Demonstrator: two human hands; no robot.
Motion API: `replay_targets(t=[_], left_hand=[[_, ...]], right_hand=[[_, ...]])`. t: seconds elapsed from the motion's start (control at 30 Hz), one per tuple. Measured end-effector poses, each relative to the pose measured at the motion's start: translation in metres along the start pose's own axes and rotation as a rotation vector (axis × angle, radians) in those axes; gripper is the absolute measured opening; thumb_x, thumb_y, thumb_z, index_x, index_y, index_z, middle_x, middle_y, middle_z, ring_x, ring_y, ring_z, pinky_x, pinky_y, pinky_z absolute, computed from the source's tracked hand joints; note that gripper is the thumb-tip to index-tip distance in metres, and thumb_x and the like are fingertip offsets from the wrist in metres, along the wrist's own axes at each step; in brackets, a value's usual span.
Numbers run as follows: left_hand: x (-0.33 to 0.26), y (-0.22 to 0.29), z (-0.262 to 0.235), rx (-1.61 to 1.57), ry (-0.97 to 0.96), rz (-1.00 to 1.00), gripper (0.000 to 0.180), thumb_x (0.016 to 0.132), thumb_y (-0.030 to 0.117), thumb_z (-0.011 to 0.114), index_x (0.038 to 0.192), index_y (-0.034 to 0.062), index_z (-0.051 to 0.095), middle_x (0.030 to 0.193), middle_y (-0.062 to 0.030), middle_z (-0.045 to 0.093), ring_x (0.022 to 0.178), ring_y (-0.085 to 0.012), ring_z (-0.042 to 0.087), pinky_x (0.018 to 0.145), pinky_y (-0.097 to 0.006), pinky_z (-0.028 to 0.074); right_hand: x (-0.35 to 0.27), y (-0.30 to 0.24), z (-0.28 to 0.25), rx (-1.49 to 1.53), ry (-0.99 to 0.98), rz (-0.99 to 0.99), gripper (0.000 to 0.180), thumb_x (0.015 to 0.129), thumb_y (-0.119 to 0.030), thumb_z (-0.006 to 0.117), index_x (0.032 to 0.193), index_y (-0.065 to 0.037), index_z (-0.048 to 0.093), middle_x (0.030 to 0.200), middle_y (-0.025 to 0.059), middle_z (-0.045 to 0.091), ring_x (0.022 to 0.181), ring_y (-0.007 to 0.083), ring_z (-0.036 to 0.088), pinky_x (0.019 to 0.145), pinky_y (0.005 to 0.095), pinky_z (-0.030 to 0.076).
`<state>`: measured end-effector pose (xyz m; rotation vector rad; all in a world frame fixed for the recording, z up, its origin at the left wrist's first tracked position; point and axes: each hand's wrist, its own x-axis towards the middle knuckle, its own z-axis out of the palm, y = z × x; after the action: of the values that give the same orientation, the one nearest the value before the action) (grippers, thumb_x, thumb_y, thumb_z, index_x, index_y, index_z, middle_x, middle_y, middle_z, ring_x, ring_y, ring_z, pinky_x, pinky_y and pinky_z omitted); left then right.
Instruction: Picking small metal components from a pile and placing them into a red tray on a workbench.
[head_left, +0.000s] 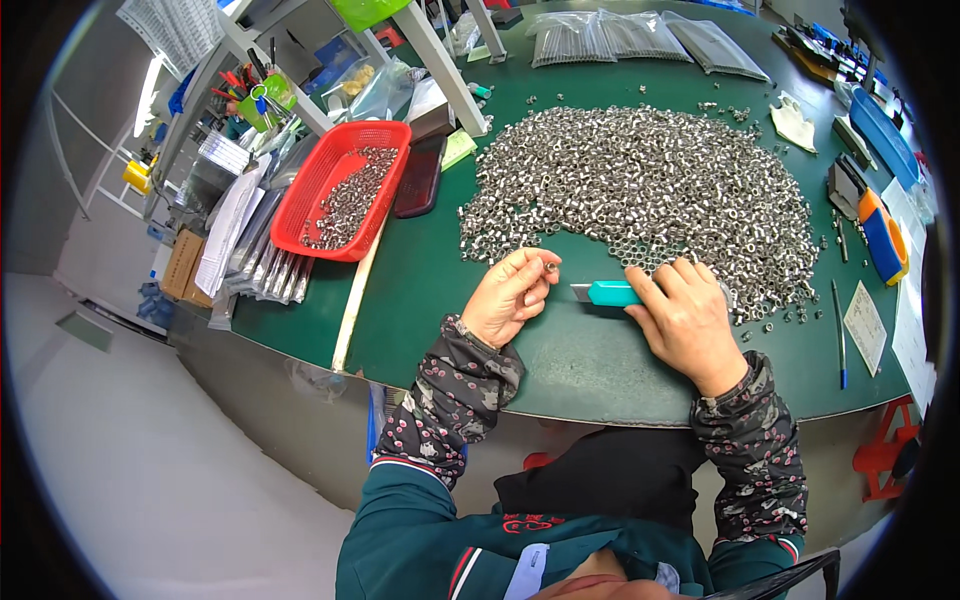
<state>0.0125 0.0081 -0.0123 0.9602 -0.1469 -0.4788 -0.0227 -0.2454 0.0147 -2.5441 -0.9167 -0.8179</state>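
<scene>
Between the thumb and fingertips of my left hand (508,298) is pinched a small metal ring (550,267). My right hand (690,318) grips a teal utility knife (612,293), its short blade pointing left toward the ring but apart from it. Beyond both hands spreads a wide, low heap of small shiny metal rings (650,170) on the green table (570,370). Just past the right fingertips, some rings lie in a flat, single layer. The palm side of the right hand and most of the knife's handle are hidden.
To the left, a red basket (290,225) holds more metal pieces, beside a dark phone (420,178). Plastic-bagged parts (620,38) lie at the back. On the right are a blue pen (841,340), a paper tag (866,328) and an orange-and-blue tool (884,240).
</scene>
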Motion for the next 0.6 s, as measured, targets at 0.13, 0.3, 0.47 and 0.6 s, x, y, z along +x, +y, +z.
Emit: replay_targets(t=[0.13,0.3,0.47,0.6], left_hand=[[0.0008,-0.0008,-0.0009,0.069,0.011,0.029,0.016,0.096,0.011,0.052,0.109,0.0021,0.056,0.09,-0.0044,0.058,0.055,-0.0013,0.037,0.043,-0.014,0.03],[0.0002,0.0003,-0.001,0.022,0.028,0.021,0.015,0.096,0.01,0.052,0.108,0.0021,0.057,0.09,-0.0054,0.059,0.055,-0.0014,0.038,0.042,-0.014,0.03],[0.0003,0.0005,0.0024,-0.032,0.03,0.025,0.014,0.096,0.01,0.052,0.106,0.0023,0.057,0.089,-0.0059,0.06,0.054,-0.0018,0.039,0.042,-0.014,0.03],[0.0,-0.0003,-0.0004,-0.011,0.02,0.021,0.013,0.096,0.009,0.051,0.105,0.0025,0.057,0.09,-0.0068,0.06,0.054,-0.002,0.039,0.041,-0.014,0.03]], right_hand=[[0.0,-0.0002,0.0007,0.021,0.019,0.018,0.036,0.072,-0.018,0.07,0.106,-0.007,0.062,0.074,0.0062,0.049,0.071,0.0237,0.05,0.065,0.036,0.039],[0.0008,-0.0016,0.0007,0.029,0.023,0.02,0.036,0.072,-0.018,0.07,0.106,-0.007,0.062,0.073,0.0061,0.049,0.071,0.0237,0.05,0.065,0.0359,0.039],[-0.0002,-0.0007,0.0011,0.033,0.026,0.026,0.036,0.073,-0.018,0.07,0.106,-0.007,0.062,0.073,0.0059,0.049,0.071,0.0236,0.05,0.065,0.0359,0.039],[-0.0003,-0.0014,0.0021,0.047,0.014,0.034,0.036,0.073,-0.018,0.07,0.107,-0.007,0.062,0.073,0.0059,0.049,0.071,0.0236,0.05,0.065,0.0361,0.04]])
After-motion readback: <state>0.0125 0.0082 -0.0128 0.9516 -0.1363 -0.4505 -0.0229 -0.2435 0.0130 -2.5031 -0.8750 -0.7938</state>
